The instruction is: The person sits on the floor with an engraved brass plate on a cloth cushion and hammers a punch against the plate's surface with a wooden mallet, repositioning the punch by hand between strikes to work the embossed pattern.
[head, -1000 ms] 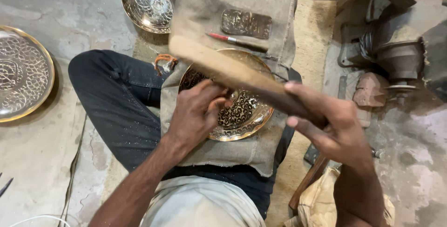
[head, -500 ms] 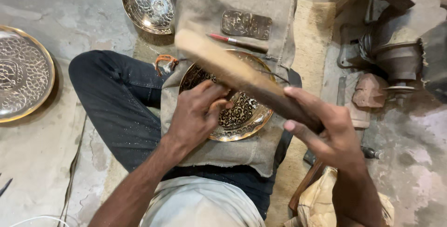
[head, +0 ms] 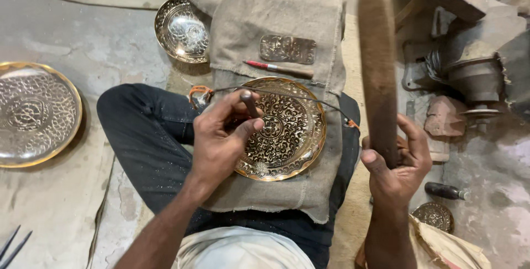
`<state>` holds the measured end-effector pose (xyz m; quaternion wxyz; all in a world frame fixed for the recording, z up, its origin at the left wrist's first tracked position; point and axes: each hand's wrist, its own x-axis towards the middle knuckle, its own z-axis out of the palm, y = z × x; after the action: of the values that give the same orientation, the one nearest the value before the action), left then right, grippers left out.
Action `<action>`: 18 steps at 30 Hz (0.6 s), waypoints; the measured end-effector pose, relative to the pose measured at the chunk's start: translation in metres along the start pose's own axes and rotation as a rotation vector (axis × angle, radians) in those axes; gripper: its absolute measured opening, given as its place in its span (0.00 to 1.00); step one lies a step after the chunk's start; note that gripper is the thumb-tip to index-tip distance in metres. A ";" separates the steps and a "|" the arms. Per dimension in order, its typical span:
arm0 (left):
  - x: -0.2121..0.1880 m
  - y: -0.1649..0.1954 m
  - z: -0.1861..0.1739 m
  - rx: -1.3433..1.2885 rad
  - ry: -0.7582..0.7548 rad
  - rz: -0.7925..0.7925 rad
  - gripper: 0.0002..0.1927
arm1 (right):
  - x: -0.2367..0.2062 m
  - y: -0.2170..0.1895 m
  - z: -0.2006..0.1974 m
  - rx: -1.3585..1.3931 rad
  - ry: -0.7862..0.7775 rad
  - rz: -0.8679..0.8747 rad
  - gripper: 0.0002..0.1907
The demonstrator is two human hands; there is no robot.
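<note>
An engraved brass plate [head: 290,131] lies on a burlap cloth [head: 276,20] over my lap. My left hand [head: 221,136] rests on the plate's left part and grips a short dark punch [head: 249,102], held upright on the metal. My right hand [head: 395,161] is closed round the lower end of a long wooden mallet [head: 378,64], raised upright to the right of the plate. A thin cord [head: 309,99] runs across the plate's top.
A red-handled tool [head: 279,68] and a small embossed metal plaque [head: 288,48] lie on the cloth. A silver bowl [head: 182,28] sits beyond, a large engraved tray [head: 33,114] at left. Metal fixtures [head: 475,81], a dark bottle-shaped tool [head: 447,191] and a small round disc [head: 433,215] crowd the right.
The mallet has swung up from lying slanted over the plate to standing upright at the right. My left hand stays on the plate with the punch.
</note>
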<state>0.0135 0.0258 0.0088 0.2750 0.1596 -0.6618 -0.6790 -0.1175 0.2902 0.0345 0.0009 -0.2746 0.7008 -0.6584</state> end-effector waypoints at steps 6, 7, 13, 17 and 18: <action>-0.002 0.003 -0.003 -0.037 0.012 0.030 0.21 | -0.002 -0.003 -0.001 -0.093 0.030 -0.050 0.33; -0.002 0.004 -0.005 -0.025 0.016 0.027 0.21 | -0.002 -0.001 0.001 -0.185 -0.003 -0.004 0.30; -0.008 0.008 -0.016 0.020 0.015 -0.014 0.22 | -0.013 0.014 0.028 -0.474 -0.161 0.031 0.28; -0.016 0.009 -0.018 0.024 -0.023 -0.038 0.22 | -0.003 0.018 0.039 -0.325 -0.180 0.151 0.26; -0.018 0.009 -0.017 0.039 -0.030 -0.041 0.22 | 0.005 0.019 0.040 -0.326 -0.173 0.144 0.26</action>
<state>0.0392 0.0223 0.0142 0.2476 0.1683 -0.6755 -0.6738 -0.1142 0.2514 0.0137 0.0640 -0.2758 0.8133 -0.5083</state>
